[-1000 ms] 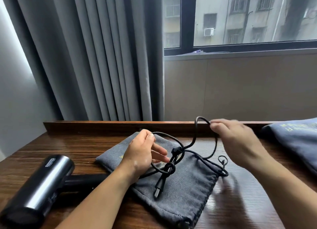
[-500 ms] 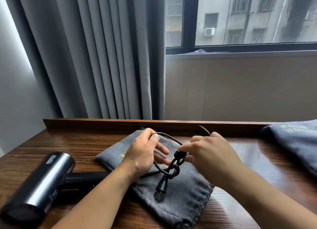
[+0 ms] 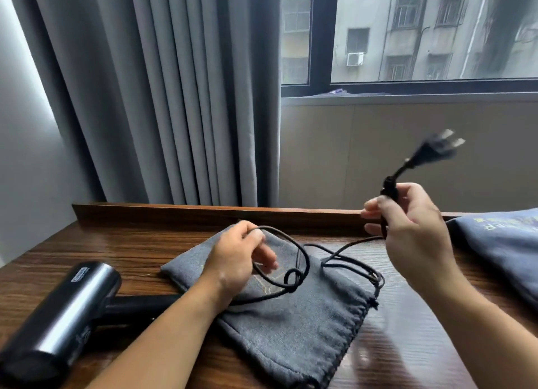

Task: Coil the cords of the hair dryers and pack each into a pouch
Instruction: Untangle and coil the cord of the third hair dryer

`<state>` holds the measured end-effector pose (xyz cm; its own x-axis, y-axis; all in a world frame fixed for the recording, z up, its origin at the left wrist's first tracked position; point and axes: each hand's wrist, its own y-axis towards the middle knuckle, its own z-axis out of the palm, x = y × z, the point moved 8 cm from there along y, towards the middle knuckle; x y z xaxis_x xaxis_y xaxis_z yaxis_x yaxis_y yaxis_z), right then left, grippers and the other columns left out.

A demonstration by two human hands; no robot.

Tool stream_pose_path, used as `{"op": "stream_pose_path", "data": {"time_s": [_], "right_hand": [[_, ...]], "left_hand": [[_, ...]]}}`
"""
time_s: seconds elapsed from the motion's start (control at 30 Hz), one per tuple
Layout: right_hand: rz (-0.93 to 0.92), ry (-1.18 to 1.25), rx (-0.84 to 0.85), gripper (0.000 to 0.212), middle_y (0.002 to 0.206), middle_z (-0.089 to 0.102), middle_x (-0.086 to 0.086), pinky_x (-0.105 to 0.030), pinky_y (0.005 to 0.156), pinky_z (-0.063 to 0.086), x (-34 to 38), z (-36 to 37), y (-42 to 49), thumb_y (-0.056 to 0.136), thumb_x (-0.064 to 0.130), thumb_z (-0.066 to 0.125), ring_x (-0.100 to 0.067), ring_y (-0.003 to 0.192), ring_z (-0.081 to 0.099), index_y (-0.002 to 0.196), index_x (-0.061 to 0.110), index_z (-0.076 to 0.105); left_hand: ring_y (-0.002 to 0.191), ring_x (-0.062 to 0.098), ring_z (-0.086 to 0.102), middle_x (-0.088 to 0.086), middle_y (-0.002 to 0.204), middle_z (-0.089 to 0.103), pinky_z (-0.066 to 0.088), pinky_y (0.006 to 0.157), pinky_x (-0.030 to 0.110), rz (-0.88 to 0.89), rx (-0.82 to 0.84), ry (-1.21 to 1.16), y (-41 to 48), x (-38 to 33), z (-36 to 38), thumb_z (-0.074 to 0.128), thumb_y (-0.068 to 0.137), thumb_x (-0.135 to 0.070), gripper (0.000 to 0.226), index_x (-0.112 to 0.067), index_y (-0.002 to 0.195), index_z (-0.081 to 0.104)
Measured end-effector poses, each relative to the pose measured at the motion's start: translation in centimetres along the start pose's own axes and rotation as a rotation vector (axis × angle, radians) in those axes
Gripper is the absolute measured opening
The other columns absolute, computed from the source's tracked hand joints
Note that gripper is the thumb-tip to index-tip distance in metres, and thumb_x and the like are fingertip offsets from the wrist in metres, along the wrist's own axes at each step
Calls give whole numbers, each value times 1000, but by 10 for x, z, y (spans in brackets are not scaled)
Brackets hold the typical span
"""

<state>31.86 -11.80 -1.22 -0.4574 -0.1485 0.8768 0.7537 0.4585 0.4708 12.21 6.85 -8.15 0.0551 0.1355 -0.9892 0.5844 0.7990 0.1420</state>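
1. Grey cloth, the pouch [image 3: 291, 324] lay flat on the wooden desk [image 3: 116, 251], its drawstring mouth turned to the right.
2. My left hand [image 3: 233, 260] hovered over the pouch's upper left part. Its thumb and forefinger pinched a loop of the black cord [image 3: 302, 254], and the other fingers were loose.
3. That loop hung above the pouch's middle and crossed itself in a twist at its low end.
4. My right hand [image 3: 413, 222] was raised up and to the right of the pouch. Its fingers were curled tight round the cord just under the plug [image 3: 433, 149], which pointed up and away, blurred.
5. From that fist the cord dropped toward the pouch's upper right edge.
6. The black hair dryer [image 3: 67, 310] lay left of the pouch, with its handle reaching toward the pouch under my left forearm.
7. A second grey pouch [image 3: 500, 243] sat well to the right of the first.
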Motion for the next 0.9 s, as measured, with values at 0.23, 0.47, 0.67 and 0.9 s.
{"op": "stream_pose_path", "data": {"time_s": [0.23,0.47,0.67,0.9], "right_hand": [[51,-143,184,24,63,66,12,-32,62,36,-23,13,5,84,39,55,-6,57,50,107,42,62],[40,-250,365,7,55,58,11,-34,56,36,-31,39,-10,91,27,62,-9,51,47,91,28,69],[-154,-567,490,13,83,75,7,-24,65,42,-11,66,-35,93,31,64,-6,66,58,103,29,72],[-251,-696,704,25,102,72,9,-27,77,46,-13,92,-66,95,38,60,-13,96,63,118,31,65]], "left_hand": [[63,22,59,9,73,61,54,77,38,-10,136,-682,-4,-26,-8,51,93,-15,34,-12,124,64],[63,17,45,5,76,48,42,74,37,50,138,-741,-4,-34,-9,42,95,-8,41,-20,126,67],[61,11,44,1,78,47,51,58,26,-54,252,-909,-9,-38,2,44,93,-12,33,-11,122,60],[67,14,61,3,87,55,61,65,33,-78,327,-960,-12,-36,4,50,95,-11,16,-13,108,59]]}}
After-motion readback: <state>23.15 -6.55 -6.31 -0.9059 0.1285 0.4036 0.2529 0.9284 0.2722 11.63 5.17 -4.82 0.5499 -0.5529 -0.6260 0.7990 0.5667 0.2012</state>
